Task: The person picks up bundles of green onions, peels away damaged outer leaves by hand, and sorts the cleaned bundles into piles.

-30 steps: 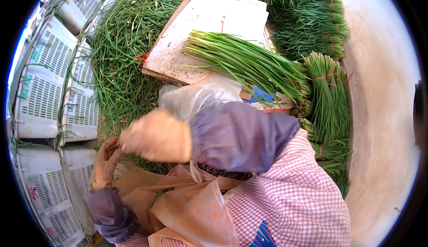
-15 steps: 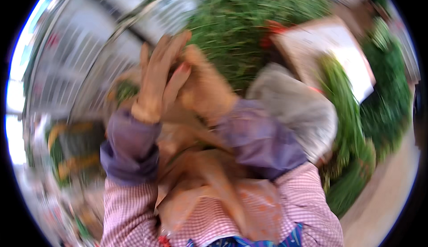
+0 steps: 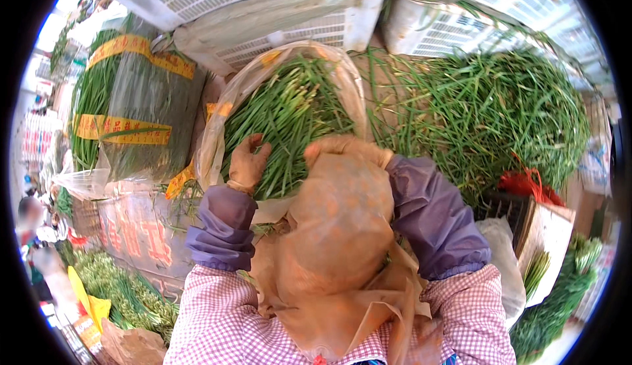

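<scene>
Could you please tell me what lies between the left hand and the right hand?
In the head view, green leaves inside the plastic bag lie between left hand and right hand.

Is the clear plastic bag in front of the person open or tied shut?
Open: the clear plastic bag has its rim spread in a wide loop, with green stalks showing inside.

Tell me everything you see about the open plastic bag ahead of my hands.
The plastic bag looks thin, translucent and whitish, with yellow patches. Its open rim arches around long green stalks, left of the loose green heap. Your left hand and right hand are at its near side; contact is unclear.
</scene>
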Demonstrator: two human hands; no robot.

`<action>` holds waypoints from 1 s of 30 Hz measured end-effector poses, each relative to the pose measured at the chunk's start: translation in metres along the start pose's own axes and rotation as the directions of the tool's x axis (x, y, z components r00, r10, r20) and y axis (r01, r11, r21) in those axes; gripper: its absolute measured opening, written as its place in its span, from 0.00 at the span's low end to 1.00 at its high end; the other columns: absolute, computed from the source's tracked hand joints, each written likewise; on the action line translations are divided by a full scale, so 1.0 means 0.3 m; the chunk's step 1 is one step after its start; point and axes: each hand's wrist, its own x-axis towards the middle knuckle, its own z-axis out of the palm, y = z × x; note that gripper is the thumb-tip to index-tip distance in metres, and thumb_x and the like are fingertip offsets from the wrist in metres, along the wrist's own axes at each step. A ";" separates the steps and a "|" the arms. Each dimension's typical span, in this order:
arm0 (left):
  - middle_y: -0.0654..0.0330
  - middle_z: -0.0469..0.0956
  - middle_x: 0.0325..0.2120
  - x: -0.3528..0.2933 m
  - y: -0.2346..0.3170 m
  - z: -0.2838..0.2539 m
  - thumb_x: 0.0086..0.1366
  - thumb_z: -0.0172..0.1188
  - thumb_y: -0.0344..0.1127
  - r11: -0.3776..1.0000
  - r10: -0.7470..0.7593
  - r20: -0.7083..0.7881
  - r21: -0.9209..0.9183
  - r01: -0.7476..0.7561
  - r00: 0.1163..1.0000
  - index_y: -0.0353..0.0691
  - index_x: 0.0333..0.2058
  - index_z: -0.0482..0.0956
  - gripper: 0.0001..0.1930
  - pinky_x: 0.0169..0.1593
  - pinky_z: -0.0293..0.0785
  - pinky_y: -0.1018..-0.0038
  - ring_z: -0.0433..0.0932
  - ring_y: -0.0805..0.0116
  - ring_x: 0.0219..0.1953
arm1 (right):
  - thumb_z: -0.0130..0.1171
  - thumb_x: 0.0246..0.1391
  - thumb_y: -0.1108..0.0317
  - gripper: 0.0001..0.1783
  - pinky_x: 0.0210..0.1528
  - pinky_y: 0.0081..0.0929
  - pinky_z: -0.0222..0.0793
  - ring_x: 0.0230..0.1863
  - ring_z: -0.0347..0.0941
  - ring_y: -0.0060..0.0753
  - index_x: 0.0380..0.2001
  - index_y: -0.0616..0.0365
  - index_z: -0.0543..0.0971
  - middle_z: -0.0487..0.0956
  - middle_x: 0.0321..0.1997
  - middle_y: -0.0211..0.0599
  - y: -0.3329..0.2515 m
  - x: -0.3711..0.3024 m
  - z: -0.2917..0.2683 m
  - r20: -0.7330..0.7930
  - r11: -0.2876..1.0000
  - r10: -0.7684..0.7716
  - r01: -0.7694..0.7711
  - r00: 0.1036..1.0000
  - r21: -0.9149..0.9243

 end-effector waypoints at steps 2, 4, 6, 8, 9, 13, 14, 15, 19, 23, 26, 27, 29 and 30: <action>0.47 0.76 0.44 0.038 -0.033 -0.007 0.56 0.63 0.46 0.989 0.027 -0.068 0.147 -0.016 0.997 0.31 0.49 0.72 0.28 0.51 0.69 0.68 0.75 0.53 0.47 | 0.54 0.60 0.60 0.19 0.46 0.20 0.66 0.41 0.71 0.22 0.48 0.61 0.74 0.77 0.43 0.30 0.146 0.072 -0.027 0.293 0.984 -0.025 -0.027 0.956 0.173; 0.43 0.67 0.54 0.103 0.047 -0.022 0.51 0.66 0.53 0.921 0.193 -0.013 0.348 -0.177 0.981 0.34 0.56 0.65 0.40 0.59 0.61 0.61 0.65 0.47 0.58 | 0.54 0.60 0.58 0.19 0.46 0.21 0.67 0.42 0.71 0.20 0.48 0.60 0.74 0.76 0.44 0.29 0.235 0.116 -0.007 0.104 0.971 0.140 -0.157 0.985 0.179; 0.44 0.62 0.58 0.210 0.053 -0.023 0.47 0.66 0.57 0.856 0.207 0.049 0.475 -0.205 0.977 0.35 0.59 0.61 0.46 0.62 0.55 0.58 0.59 0.48 0.61 | 0.53 0.61 0.59 0.17 0.45 0.20 0.68 0.40 0.71 0.21 0.46 0.60 0.74 0.76 0.42 0.31 0.174 0.189 0.033 -0.106 0.929 0.362 -0.367 0.926 -0.041; 0.45 0.57 0.61 0.324 0.040 0.001 0.44 0.66 0.62 0.770 0.224 0.126 0.585 -0.255 0.966 0.36 0.62 0.56 0.52 0.65 0.48 0.56 0.53 0.50 0.65 | 0.50 0.62 0.62 0.14 0.43 0.20 0.68 0.37 0.71 0.21 0.45 0.60 0.73 0.75 0.38 0.32 0.177 0.232 0.006 -0.482 0.966 0.249 -0.182 0.840 0.182; 0.46 0.55 0.62 0.371 0.025 0.017 0.41 0.66 0.66 0.764 0.153 0.163 0.606 -0.221 0.975 0.36 0.62 0.54 0.57 0.66 0.43 0.54 0.50 0.50 0.66 | 0.49 0.62 0.65 0.12 0.39 0.20 0.69 0.34 0.70 0.21 0.44 0.60 0.72 0.74 0.35 0.32 0.188 0.247 -0.012 -0.577 0.983 0.174 -0.102 0.798 0.155; 0.48 0.50 0.65 0.402 0.019 0.100 0.32 0.65 0.73 0.753 0.025 0.303 0.621 -0.217 0.953 0.36 0.64 0.49 0.66 0.67 0.36 0.49 0.44 0.51 0.68 | 0.49 0.62 0.65 0.11 0.37 0.20 0.70 0.32 0.71 0.22 0.44 0.58 0.74 0.77 0.37 0.32 0.267 0.269 -0.082 -0.649 0.959 0.232 -0.057 0.725 0.279; 0.49 0.49 0.65 0.378 0.038 0.125 0.31 0.65 0.73 0.741 0.004 0.334 0.631 -0.227 0.942 0.36 0.64 0.47 0.67 0.67 0.36 0.48 0.44 0.51 0.68 | 0.49 0.62 0.65 0.11 0.37 0.20 0.70 0.32 0.71 0.22 0.44 0.58 0.74 0.77 0.37 0.32 0.294 0.269 -0.094 -0.657 0.956 0.239 -0.053 0.715 0.289; 0.48 0.49 0.65 0.350 0.057 0.141 0.32 0.66 0.72 0.732 0.014 0.348 0.635 -0.247 0.937 0.36 0.65 0.44 0.68 0.66 0.36 0.48 0.44 0.50 0.68 | 0.49 0.62 0.66 0.11 0.36 0.20 0.70 0.32 0.71 0.21 0.44 0.59 0.74 0.77 0.36 0.31 0.329 0.270 -0.106 -0.649 0.956 0.210 -0.014 0.731 0.293; 0.45 0.51 0.62 0.266 0.035 0.197 0.32 0.71 0.65 0.662 0.110 0.270 0.698 -0.273 0.957 0.37 0.65 0.41 0.68 0.65 0.40 0.49 0.50 0.50 0.65 | 0.47 0.63 0.69 0.10 0.37 0.21 0.69 0.34 0.70 0.22 0.43 0.62 0.72 0.74 0.35 0.32 0.345 0.285 -0.063 -0.673 0.953 0.234 -0.028 0.702 0.302; 0.45 0.61 0.57 0.378 0.062 0.154 0.36 0.71 0.58 0.713 0.055 0.277 0.662 -0.232 0.959 0.40 0.65 0.45 0.62 0.63 0.50 0.52 0.59 0.48 0.60 | 0.46 0.63 0.69 0.10 0.35 0.22 0.69 0.32 0.70 0.22 0.43 0.62 0.72 0.75 0.35 0.32 0.354 0.264 -0.075 -0.647 0.919 0.261 0.019 0.717 0.393; 0.42 0.62 0.56 0.522 -0.034 0.082 0.36 0.71 0.54 0.810 0.003 0.277 0.563 -0.165 0.961 0.37 0.63 0.50 0.58 0.61 0.57 0.56 0.62 0.45 0.58 | 0.44 0.63 0.70 0.10 0.35 0.22 0.70 0.32 0.71 0.22 0.44 0.63 0.71 0.75 0.34 0.33 0.321 0.257 -0.060 -0.607 0.937 0.280 -0.073 0.744 0.342; 0.42 0.62 0.56 0.552 -0.049 0.077 0.36 0.71 0.54 0.809 0.005 0.278 0.563 -0.167 0.961 0.37 0.63 0.50 0.58 0.61 0.57 0.56 0.62 0.45 0.58 | 0.44 0.64 0.70 0.10 0.35 0.22 0.70 0.31 0.70 0.22 0.43 0.63 0.71 0.75 0.34 0.32 0.316 0.256 -0.056 -0.615 0.927 0.290 -0.056 0.733 0.371; 0.41 0.63 0.56 0.591 -0.061 0.077 0.36 0.71 0.52 0.682 -0.058 0.269 0.714 -0.159 0.961 0.35 0.62 0.54 0.55 0.59 0.62 0.61 0.64 0.46 0.58 | 0.44 0.64 0.70 0.10 0.34 0.21 0.70 0.31 0.70 0.21 0.43 0.62 0.71 0.74 0.33 0.32 0.311 0.253 -0.051 -0.624 0.915 0.299 -0.032 0.722 0.401; 0.41 0.63 0.56 0.599 -0.059 0.087 0.36 0.71 0.52 0.680 -0.056 0.273 0.715 -0.164 0.960 0.35 0.62 0.54 0.55 0.59 0.62 0.61 0.64 0.46 0.58 | 0.44 0.64 0.70 0.09 0.34 0.20 0.69 0.31 0.70 0.20 0.42 0.62 0.71 0.74 0.33 0.31 0.310 0.252 -0.050 -0.618 0.919 0.294 -0.039 0.729 0.392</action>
